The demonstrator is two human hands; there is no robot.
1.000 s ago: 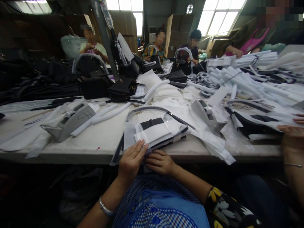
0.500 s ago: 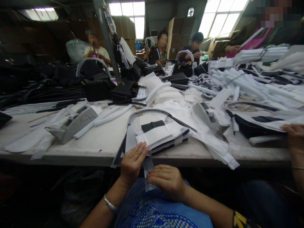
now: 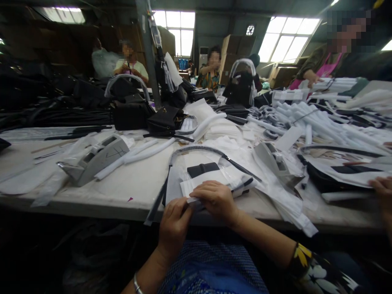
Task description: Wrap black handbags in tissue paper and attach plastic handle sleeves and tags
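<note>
A black handbag (image 3: pixel 245 184) lies at the table's front edge, wrapped in a white sheet (image 3: pixel 199 179). Its handle (image 3: pixel 196 148), covered in clear film, arches up behind it. My left hand (image 3: pixel 175 220) is closed at the front edge of the white sheet, thumb and fingers pinching there. My right hand (image 3: pixel 217 201) lies across the front of the wrapped bag, fingers bent over the same edge, meeting the left fingertips. Both hands hide the strip there. A black strap (image 3: pixel 157 200) in clear film hangs over the table edge left of the bag.
Grey tape dispensers stand left (image 3: pixel 98 160) and right (image 3: pixel 277 165) of the bag. White strips (image 3: pixel 294 208) overhang the edge at right. A neighbour's hand (image 3: pixel 381 188) touches another bag (image 3: pixel 327 175). Black bags (image 3: pixel 130 114) and white tubes (image 3: pixel 309 116) lie behind; other people work beyond.
My right hand has moved up from the clear strip hanging below the table edge onto the bag's front. The left hand has slid down to the sheet's edge. The hanging strip no longer shows.
</note>
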